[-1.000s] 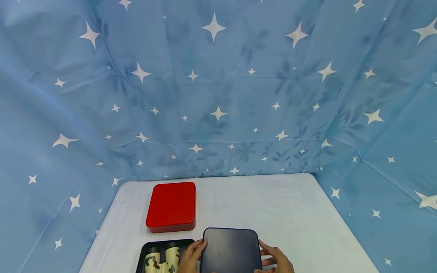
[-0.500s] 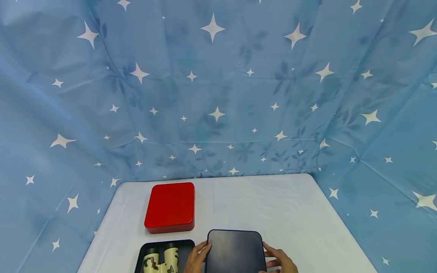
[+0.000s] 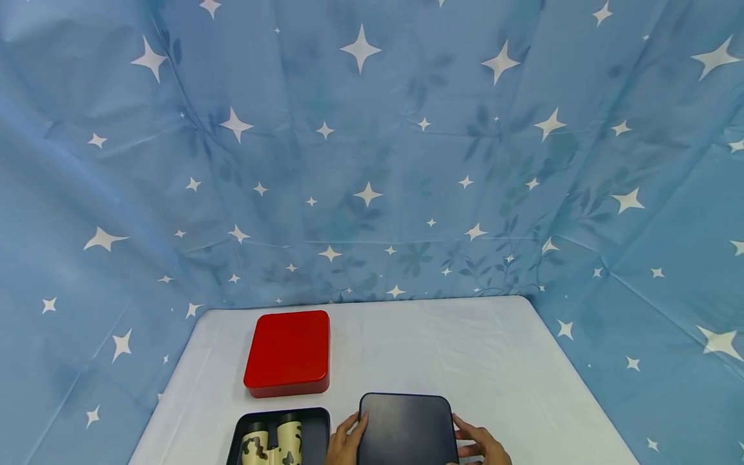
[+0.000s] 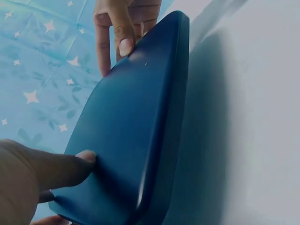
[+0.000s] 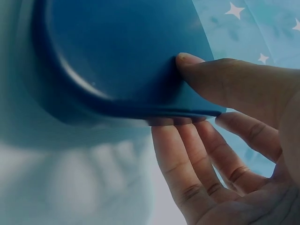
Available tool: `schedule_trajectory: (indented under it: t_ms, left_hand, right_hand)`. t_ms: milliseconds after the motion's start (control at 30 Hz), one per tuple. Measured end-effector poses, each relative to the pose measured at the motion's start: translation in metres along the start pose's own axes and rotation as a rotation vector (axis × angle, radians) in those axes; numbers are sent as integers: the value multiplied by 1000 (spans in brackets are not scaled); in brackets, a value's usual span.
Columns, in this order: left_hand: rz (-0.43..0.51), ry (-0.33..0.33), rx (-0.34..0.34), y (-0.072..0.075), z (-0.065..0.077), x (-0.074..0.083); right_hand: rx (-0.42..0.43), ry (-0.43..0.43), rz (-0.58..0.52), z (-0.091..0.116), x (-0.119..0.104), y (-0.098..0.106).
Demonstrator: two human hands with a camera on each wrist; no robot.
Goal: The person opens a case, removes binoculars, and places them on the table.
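Note:
Both hands hold a dark, rounded-square box lid (image 3: 407, 429) near the front edge of the head view. My left hand (image 3: 345, 444) grips its left side, and the left thumb (image 4: 75, 168) lies on the flat face in the left wrist view. On the opposite side, my right hand (image 5: 225, 126) pinches the edge, thumb on the face and fingers under the rim. The lid stands tilted over the white surface, throwing a shadow beside it in the left wrist view. Left of it sits an open black box (image 3: 316, 434) with camouflage-patterned binoculars (image 3: 289, 444) inside.
A red square box (image 3: 289, 354) lies behind the black box on the white tabletop (image 3: 465, 349). Blue star-patterned curtain (image 3: 372, 161) encloses the table at the back and both sides. The lower frame edge cuts off the black box.
Both hands have shifted the lid a little to the right, away from the black box. More of that box's right side now shows. The head view has moved slightly.

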State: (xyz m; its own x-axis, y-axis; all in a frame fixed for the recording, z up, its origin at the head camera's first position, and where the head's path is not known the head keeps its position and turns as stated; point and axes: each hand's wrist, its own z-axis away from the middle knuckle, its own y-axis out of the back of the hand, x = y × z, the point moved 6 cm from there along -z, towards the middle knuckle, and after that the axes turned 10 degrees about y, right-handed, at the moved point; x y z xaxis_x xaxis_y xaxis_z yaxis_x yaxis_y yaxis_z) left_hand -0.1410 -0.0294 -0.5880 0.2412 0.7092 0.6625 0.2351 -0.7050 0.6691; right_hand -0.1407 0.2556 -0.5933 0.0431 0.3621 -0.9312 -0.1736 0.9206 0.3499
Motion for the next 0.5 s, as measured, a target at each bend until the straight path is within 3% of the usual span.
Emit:
schedule_trajectory:
  t_ms: [200, 333, 500]
  left_hand:
    - [-28, 81, 55, -11, 8, -2]
    - [-23, 158, 4, -16, 11, -4]
    - [-26, 267, -62, -20, 13, -3]
  right_hand:
    - [-70, 39, 7, 0, 9, 2]
    - [-105, 125, 15, -1, 13, 3]
    - [-118, 152, 3, -1, 22, 3]
